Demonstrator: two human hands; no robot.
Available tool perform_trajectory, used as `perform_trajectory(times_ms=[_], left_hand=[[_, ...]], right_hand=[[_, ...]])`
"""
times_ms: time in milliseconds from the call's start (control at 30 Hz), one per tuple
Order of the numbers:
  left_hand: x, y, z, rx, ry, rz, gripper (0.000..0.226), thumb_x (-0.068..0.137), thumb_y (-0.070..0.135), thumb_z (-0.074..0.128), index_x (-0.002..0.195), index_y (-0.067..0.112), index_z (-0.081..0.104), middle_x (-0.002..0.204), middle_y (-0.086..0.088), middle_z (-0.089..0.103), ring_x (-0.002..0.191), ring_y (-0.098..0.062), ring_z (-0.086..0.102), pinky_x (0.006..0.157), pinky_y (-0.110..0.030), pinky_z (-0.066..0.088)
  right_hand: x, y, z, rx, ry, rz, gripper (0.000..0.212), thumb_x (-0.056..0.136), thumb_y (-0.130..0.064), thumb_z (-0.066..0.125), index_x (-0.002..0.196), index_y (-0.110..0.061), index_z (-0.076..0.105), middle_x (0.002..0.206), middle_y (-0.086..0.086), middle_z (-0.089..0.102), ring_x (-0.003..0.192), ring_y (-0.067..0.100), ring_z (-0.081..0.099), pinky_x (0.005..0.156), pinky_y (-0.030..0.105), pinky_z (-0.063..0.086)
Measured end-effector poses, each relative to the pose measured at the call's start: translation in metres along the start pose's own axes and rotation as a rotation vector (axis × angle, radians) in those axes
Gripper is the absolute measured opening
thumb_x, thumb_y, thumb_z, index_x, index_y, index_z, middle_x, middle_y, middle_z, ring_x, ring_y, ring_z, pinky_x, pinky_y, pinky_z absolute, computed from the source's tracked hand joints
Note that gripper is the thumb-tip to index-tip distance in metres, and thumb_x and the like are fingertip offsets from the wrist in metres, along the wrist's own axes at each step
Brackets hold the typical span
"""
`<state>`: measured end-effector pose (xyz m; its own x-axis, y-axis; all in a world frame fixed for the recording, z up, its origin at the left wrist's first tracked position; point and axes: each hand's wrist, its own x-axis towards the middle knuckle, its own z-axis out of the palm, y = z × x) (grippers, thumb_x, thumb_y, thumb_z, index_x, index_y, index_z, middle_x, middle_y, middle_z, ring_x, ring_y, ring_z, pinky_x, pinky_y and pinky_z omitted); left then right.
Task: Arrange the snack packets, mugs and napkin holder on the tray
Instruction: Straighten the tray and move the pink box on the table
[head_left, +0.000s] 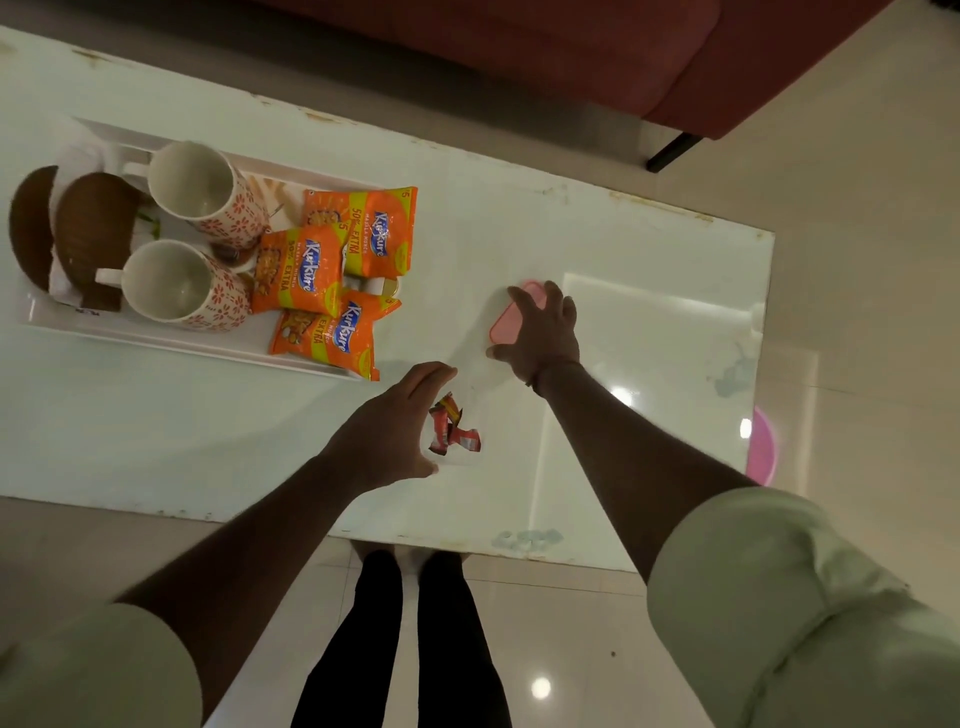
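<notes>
Here, at the left of the frame, a white tray (156, 338) sits on the pale glossy surface (208, 441). On it stand two flower-patterned mugs (197, 189), one above the other in the picture, both with their mouths open toward the camera. Left of them is a brown wooden napkin holder (88, 228) with white napkins. Three orange snack packets (363, 228) lie overlapping at the tray's right end, the lowest hanging over its edge.

At frame centre the left hand (389, 431) hovers with its grip apart, fingers and thumb spread, just beside a few small red sachets (452, 428) lying on the surface. Above and to the right, the right hand (543, 332) lies palm-down on a flat pink object (506, 325), fingers spread over it rather than closed round it.
</notes>
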<state>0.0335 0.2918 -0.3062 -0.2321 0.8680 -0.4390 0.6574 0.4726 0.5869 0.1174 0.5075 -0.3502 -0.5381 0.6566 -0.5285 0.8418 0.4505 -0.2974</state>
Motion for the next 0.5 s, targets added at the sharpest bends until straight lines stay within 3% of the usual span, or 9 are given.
perform_trajectory(times_ms=[133, 300, 400, 500], left_hand=[[0.004, -0.002, -0.001, 0.01, 0.001, -0.001, 0.117, 0.059, 0.036, 0.09, 0.151, 0.024, 0.018, 0.16, 0.004, 0.02, 0.127, -0.021, 0.054, 0.094, -0.028, 0.053], [0.009, -0.004, 0.0, 0.003, 0.016, 0.006, 0.118, 0.06, 0.034, 0.09, 0.152, 0.023, 0.017, 0.161, 0.005, 0.017, 0.126, -0.019, 0.056, 0.091, -0.026, 0.054], [0.011, -0.007, 0.004, -0.004, 0.014, 0.013, 0.121, 0.061, 0.033, 0.09, 0.153, 0.024, 0.012, 0.162, 0.006, 0.013, 0.132, -0.02, 0.05, 0.095, -0.03, 0.054], [0.012, -0.009, 0.006, -0.016, -0.009, -0.003, 0.125, 0.063, 0.034, 0.089, 0.154, 0.026, 0.004, 0.164, 0.007, 0.004, 0.14, -0.021, 0.04, 0.099, -0.032, 0.05]], right_hand=[[-0.01, 0.008, -0.003, -0.049, 0.027, -0.137, 0.08, 0.072, -0.038, 0.077, 0.142, -0.025, 0.041, 0.154, 0.012, 0.023, 0.138, 0.039, 0.025, 0.099, 0.051, 0.05], [-0.047, 0.006, -0.013, 0.395, 0.211, -0.167, 0.081, 0.065, -0.033, 0.081, 0.137, -0.024, 0.044, 0.146, 0.004, 0.034, 0.122, 0.015, 0.04, 0.086, 0.028, 0.053], [-0.074, 0.002, -0.015, 0.972, 0.197, -0.001, 0.066, 0.069, -0.021, 0.076, 0.129, -0.028, 0.048, 0.137, 0.002, 0.045, 0.122, 0.018, 0.05, 0.1, 0.041, 0.053], [-0.103, -0.002, -0.019, 1.632, 0.01, 0.171, 0.048, 0.078, -0.014, 0.062, 0.123, -0.025, 0.049, 0.127, 0.009, 0.047, 0.11, 0.027, 0.055, 0.095, 0.049, 0.052]])
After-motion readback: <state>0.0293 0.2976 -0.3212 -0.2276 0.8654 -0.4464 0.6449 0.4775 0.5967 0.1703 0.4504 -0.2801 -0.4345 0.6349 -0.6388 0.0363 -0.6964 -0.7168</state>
